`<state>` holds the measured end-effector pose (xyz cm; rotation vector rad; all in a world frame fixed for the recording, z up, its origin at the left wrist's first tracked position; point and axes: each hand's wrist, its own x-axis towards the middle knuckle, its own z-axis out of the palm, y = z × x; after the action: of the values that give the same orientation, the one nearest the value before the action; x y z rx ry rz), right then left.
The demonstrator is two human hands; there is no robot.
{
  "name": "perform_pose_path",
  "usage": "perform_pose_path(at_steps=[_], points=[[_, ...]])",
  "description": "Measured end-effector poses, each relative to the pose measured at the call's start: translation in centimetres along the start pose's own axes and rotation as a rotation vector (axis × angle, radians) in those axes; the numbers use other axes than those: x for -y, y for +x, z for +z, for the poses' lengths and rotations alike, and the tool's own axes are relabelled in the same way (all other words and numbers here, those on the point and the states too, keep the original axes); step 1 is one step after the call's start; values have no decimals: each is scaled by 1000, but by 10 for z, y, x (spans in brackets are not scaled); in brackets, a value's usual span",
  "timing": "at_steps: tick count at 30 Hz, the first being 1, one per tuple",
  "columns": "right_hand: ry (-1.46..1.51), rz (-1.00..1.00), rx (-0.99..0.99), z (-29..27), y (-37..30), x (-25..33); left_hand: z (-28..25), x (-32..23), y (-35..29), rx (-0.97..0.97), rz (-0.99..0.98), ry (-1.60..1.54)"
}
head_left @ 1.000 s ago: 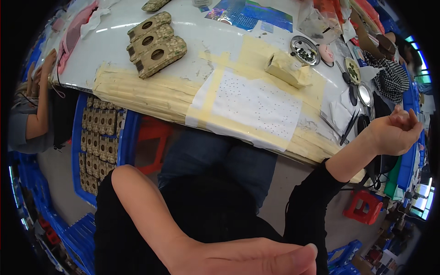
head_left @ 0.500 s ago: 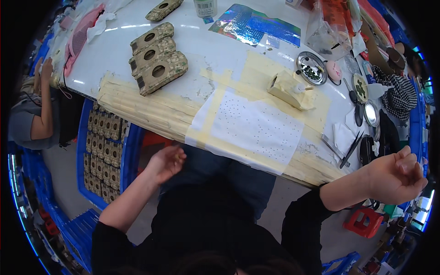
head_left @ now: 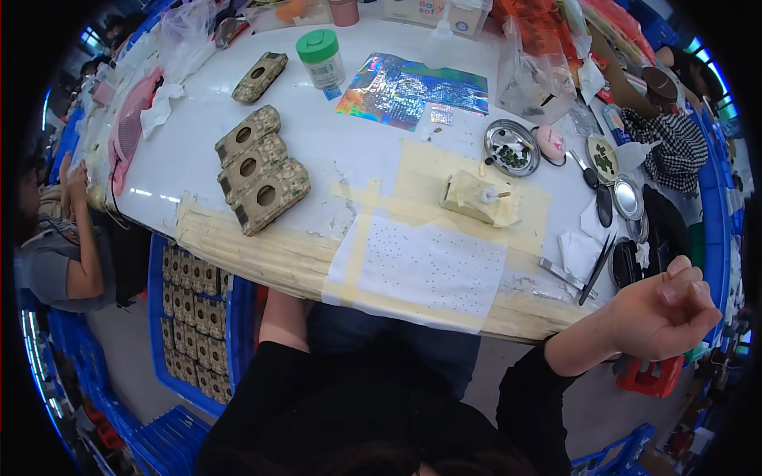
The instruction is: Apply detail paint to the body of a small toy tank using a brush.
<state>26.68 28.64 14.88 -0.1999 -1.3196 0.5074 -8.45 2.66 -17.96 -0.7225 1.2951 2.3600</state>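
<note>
My right hand (head_left: 668,312) is raised at the right, past the table edge, with its fingers curled in and nothing showing in them. Tweezers (head_left: 597,270) lie on the table nearby. My left forearm (head_left: 284,319) reaches under the table's front edge, which hides the hand. White cloth with small dark dots (head_left: 429,266) is taped along that edge. Beyond it, a small taped box (head_left: 479,200) holds a white-tipped piece. To the left, three camouflage-patterned shells with round holes (head_left: 268,194) lie side by side; another such shell (head_left: 260,77) lies farther back.
A blue crate (head_left: 232,333) full of similar shells stands below the table's left side. A metal dish with dark green bits (head_left: 512,149), a green-lidded jar (head_left: 319,62) and a shiny holographic sheet (head_left: 413,89) are on the table. Another person (head_left: 67,254) sits at the left.
My left hand has gone from in front of the table to beneath its edge, out of sight. My right hand stays curled. The view has tilted, showing more of the table's far side.
</note>
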Motion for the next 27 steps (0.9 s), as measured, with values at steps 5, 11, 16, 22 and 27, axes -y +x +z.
perform_pose_path(at_steps=[5,11,16,22,27], points=[[-9,-7,24,-1,-2,0,1,-1,6,5,11,44],[-7,-26,78,-2,-2,-3,-6,-2,7,0,30,71],[-9,-42,102,-4,-1,-6,-5,-4,6,5,36,98],[-8,-38,117,-4,-2,-3,-1,-4,4,15,41,125],[-5,-41,140,-3,-3,-3,0,-5,5,31,43,156]])
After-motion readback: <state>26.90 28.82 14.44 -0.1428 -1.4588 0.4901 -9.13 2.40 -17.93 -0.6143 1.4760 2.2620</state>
